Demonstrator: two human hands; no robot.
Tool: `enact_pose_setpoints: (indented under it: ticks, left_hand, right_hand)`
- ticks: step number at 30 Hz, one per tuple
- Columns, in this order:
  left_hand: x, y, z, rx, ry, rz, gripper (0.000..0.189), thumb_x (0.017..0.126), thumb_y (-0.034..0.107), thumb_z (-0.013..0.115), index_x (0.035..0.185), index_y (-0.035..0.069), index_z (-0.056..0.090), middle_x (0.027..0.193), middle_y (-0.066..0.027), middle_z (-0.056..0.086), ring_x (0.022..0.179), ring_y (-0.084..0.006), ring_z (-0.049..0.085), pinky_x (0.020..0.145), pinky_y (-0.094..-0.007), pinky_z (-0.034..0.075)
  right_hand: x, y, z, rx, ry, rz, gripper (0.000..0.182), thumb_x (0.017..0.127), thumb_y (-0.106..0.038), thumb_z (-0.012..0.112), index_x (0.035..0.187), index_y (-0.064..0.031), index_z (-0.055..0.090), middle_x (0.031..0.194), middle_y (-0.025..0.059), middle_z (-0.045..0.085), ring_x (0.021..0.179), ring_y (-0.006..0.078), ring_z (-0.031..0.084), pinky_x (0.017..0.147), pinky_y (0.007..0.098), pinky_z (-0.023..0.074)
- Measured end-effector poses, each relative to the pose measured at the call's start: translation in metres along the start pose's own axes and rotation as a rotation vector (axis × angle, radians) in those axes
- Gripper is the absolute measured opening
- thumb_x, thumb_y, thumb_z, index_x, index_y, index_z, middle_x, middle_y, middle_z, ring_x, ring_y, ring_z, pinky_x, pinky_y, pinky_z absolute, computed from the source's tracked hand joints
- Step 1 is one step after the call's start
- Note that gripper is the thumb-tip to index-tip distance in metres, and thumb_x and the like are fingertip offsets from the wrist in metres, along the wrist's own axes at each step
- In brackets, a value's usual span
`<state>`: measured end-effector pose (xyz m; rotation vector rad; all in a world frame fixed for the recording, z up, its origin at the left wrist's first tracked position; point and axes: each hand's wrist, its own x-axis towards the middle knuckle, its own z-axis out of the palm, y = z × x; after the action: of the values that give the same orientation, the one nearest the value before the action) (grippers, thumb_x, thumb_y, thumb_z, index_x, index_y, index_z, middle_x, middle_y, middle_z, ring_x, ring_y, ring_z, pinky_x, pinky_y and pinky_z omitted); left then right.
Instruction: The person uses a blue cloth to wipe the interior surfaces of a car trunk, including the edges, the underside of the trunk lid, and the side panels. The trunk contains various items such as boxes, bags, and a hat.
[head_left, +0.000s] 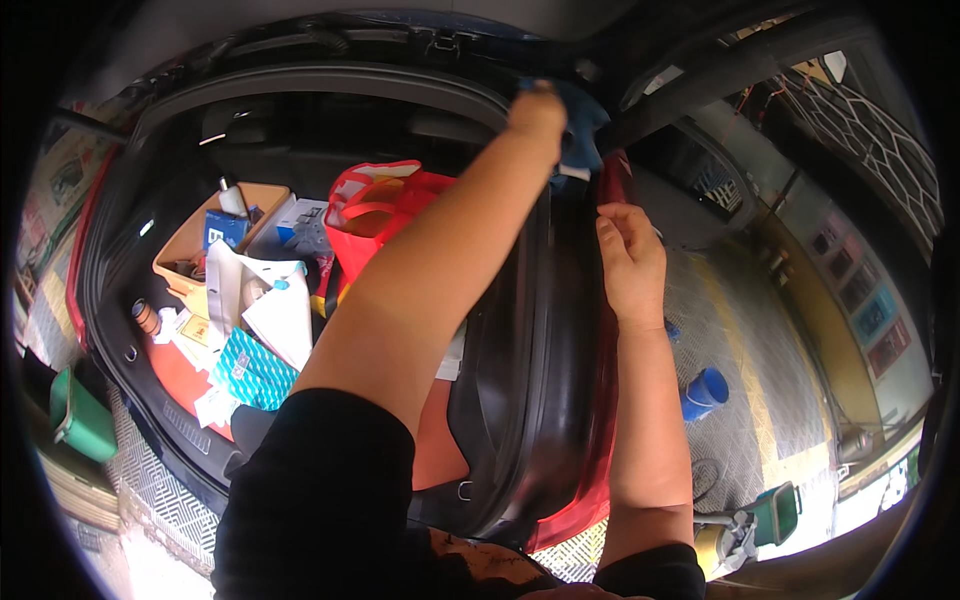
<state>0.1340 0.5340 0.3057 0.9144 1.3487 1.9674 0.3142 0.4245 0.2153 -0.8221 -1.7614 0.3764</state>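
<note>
My left hand is stretched across to the upper right corner of a car's boot opening, pressing a blue cloth against the dark frame there. That hand and the cloth are slightly blurred. Lower down, my right hand is at the car's outer rear edge, its bent fingertips by the red tail light. Whether those fingers grip the edge or only rest on it is hard to see. Between my arms runs the glossy dark boot jamb, with a black rubber seal beside it.
In the boot are a red bag, a tan plastic bin with bottles, a turquoise patterned packet and loose papers. A blue bucket and green bins stand on the patterned floor outside. The raised tailgate is overhead.
</note>
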Motion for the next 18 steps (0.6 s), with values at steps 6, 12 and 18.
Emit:
enact_pose_setpoints:
  ticks: [6,12,18]
  left_hand:
    - [-0.046,0.048,-0.054,-0.557,0.151,0.291,0.053,0.107,0.036,0.038,0.149,0.004,0.031,0.135,-0.0198,0.053,0.117,-0.0319,0.059,0.094,-0.0373,0.054]
    - [0.006,0.006,0.025,0.151,0.292,0.789,0.069,0.091,0.016,0.06,0.146,-0.011,0.028,0.155,-0.036,0.015,0.146,-0.0455,0.018,0.119,-0.0434,0.026]
    - [-0.001,-0.034,-0.002,0.454,0.087,1.185,0.041,0.09,0.018,0.065,0.126,-0.001,0.058,0.142,-0.0236,0.043,0.123,-0.0434,0.05,0.103,-0.0469,0.042]
  right_hand:
    - [0.002,0.007,0.005,0.036,-0.022,-0.026,0.018,0.092,-0.014,0.064,0.107,-0.0045,0.067,0.094,0.0101,0.071,0.085,0.0199,0.068,0.079,0.0315,0.0525]
    - [0.002,0.004,0.008,-0.026,-0.03,-0.045,0.019,0.092,-0.014,0.064,0.107,-0.0038,0.067,0.095,0.0107,0.07,0.083,0.0201,0.068,0.078,0.0319,0.0522]
    - [0.003,0.0,0.001,0.05,-0.048,0.001,0.017,0.093,-0.012,0.063,0.107,-0.0021,0.066,0.093,0.0085,0.069,0.083,0.0141,0.065,0.077,0.0279,0.0511]
